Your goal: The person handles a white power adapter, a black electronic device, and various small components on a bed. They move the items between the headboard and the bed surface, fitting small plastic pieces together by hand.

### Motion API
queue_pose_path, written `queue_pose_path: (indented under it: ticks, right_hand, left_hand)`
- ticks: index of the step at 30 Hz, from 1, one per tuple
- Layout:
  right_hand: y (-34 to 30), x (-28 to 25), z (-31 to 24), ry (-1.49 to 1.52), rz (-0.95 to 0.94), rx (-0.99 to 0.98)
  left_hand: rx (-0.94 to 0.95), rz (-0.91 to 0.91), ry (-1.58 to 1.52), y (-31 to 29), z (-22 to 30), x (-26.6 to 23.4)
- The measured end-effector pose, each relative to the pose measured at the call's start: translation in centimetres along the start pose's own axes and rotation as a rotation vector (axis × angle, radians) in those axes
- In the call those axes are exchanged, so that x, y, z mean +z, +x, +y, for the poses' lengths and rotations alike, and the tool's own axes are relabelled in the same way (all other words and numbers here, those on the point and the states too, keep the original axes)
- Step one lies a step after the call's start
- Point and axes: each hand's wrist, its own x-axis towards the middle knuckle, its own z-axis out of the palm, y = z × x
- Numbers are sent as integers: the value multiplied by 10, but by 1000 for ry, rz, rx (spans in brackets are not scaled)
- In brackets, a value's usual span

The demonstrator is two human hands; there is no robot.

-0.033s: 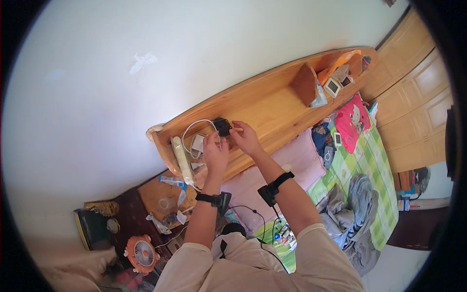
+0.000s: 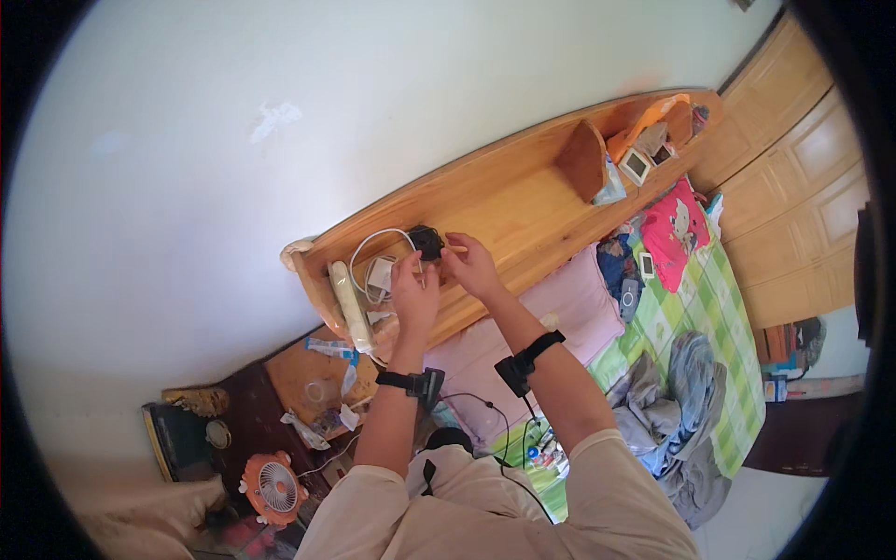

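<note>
A dark, tangled bundle that looks like coiled black cable [image 2: 427,242] sits between my fingertips, over the left part of the wooden headboard shelf [image 2: 509,210]. On its near left side, my left hand [image 2: 416,297] is closed, fingers bent toward the bundle. My right hand [image 2: 473,269] pinches at the bundle's right edge, thumb and fingers close together. Small pale slivers show by the fingers of both hands; what they are is too small to tell. Just left of my left hand lie a white charger [image 2: 380,273] and a looped white cable [image 2: 357,254].
A long white power strip [image 2: 349,306] lies at the shelf's left end. The shelf's right compartment holds an orange bag [image 2: 644,130] and a small white device [image 2: 636,167]. Below are a pink pillow [image 2: 579,317], crumpled clothes [image 2: 686,401] and an orange fan [image 2: 273,487].
</note>
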Motion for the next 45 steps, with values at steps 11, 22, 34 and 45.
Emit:
queue_pose_path:
  ticks: [11,22,34,45]
  right_hand:
    - [-99,-44,-29,419,328,117]
    - [-276,-149,-18,335,747,218]
    - [-472,-187,31,527,1168,357]
    - [-571,-179,141,684,1405,475]
  left_hand:
    - [-65,-380,-461,-58,37,35]
    - [-99,-830,-556,-202,97,105]
    - [-232,-1270,-377,-375,99,143]
    - [-321,-1339,-149,-452,55,178]
